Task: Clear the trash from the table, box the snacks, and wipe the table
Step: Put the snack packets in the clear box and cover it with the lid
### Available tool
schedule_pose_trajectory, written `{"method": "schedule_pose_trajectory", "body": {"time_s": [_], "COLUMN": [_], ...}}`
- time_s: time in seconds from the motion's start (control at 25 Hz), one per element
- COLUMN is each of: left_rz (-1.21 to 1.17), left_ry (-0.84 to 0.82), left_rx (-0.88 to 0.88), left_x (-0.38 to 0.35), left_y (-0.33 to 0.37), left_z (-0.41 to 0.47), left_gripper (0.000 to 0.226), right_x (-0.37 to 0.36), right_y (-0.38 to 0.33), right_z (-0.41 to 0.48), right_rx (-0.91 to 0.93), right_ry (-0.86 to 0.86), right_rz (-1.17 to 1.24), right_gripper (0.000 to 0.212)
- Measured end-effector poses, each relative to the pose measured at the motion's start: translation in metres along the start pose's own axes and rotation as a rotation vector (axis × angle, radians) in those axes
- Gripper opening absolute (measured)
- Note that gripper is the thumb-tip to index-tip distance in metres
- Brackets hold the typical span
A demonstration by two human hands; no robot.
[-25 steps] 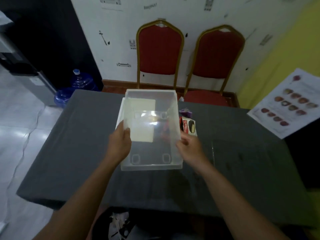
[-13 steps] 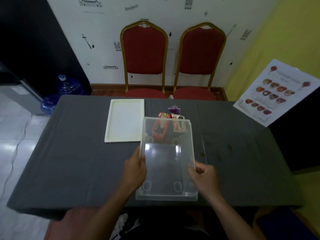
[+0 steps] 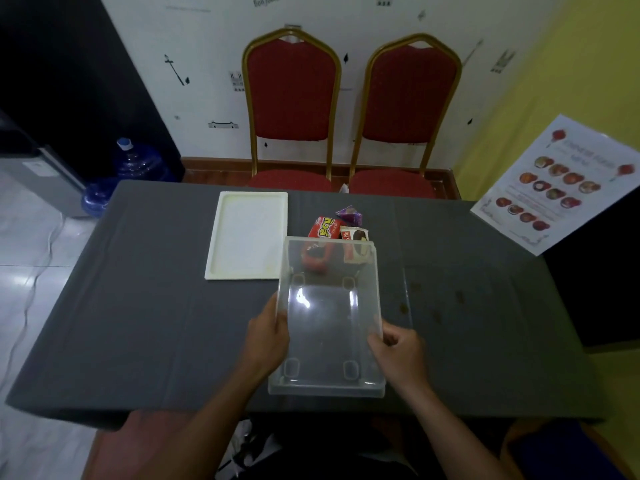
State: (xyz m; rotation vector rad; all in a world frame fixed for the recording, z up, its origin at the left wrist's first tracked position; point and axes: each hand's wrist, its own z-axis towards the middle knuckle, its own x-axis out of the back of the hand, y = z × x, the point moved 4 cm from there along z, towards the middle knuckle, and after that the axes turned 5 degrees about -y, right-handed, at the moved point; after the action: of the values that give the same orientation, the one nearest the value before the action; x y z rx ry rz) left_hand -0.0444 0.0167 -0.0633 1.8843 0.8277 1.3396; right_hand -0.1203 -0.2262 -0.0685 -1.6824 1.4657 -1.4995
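A clear plastic box [image 3: 327,388] sits on the grey table [image 3: 156,323] near its front edge. My left hand [image 3: 268,336] grips the box's left wall and my right hand [image 3: 398,348] grips its right wall. Just behind the box lie a red snack packet [image 3: 325,227], a white pie packet [image 3: 354,234] and a purple wrapper [image 3: 349,215]; parts of the packets show through the clear far wall. The cream lid [image 3: 247,235] lies flat to the left of the snacks.
Two red chairs [image 3: 292,98] stand behind the table. Brown stains [image 3: 436,306] mark the cloth right of the box. A printed menu sheet [image 3: 561,185] hangs at the right. Blue water bottles [image 3: 130,164] stand on the floor at the left. Something white lies under the table's front edge.
Both hands carried the clear box from above the lid toward me and to the right, down near the table's front edge. The lid and snacks are now uncovered.
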Motion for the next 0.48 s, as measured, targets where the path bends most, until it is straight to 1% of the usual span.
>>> {"method": "schedule_pose_trajectory", "body": {"time_s": [0.04, 0.08, 0.16, 0.24, 0.28, 0.36, 0.4, 0.48], "left_rz": [-0.006, -0.016, -0.07, -0.116, -0.097, -0.004, 0.049, 0.18], "left_ry": [0.005, 0.008, 0.02, 0.084, 0.139, 0.221, 0.216, 0.106], "left_rx": [0.005, 0.027, 0.098, 0.111, 0.081, -0.025, -0.076, -0.095], "left_x": [0.0, 0.0, 0.004, 0.015, 0.022, 0.034, 0.036, 0.026], "left_y": [-0.003, -0.005, -0.006, 0.004, 0.015, 0.046, 0.063, 0.092], "left_z": [0.002, 0.004, 0.009, 0.028, 0.042, 0.081, 0.104, 0.155], "left_gripper": [0.032, 0.03, 0.034, 0.044, 0.047, 0.048, 0.049, 0.055], "right_x": [0.0, 0.001, 0.006, 0.017, 0.025, 0.038, 0.042, 0.046], "right_y": [-0.002, -0.003, -0.006, -0.016, -0.023, -0.042, -0.051, -0.067], "right_z": [0.0, 0.0, 0.006, 0.023, 0.035, 0.065, 0.082, 0.12], "right_rx": [-0.012, -0.033, -0.1, -0.127, -0.119, -0.08, -0.057, -0.012], "right_ry": [-0.012, -0.022, -0.041, 0.008, 0.053, 0.122, 0.133, 0.136], "right_rz": [-0.011, -0.025, -0.031, -0.028, -0.022, -0.003, 0.004, -0.005], "right_gripper": [0.017, 0.022, 0.04, 0.051, 0.052, 0.046, 0.041, 0.031]}}
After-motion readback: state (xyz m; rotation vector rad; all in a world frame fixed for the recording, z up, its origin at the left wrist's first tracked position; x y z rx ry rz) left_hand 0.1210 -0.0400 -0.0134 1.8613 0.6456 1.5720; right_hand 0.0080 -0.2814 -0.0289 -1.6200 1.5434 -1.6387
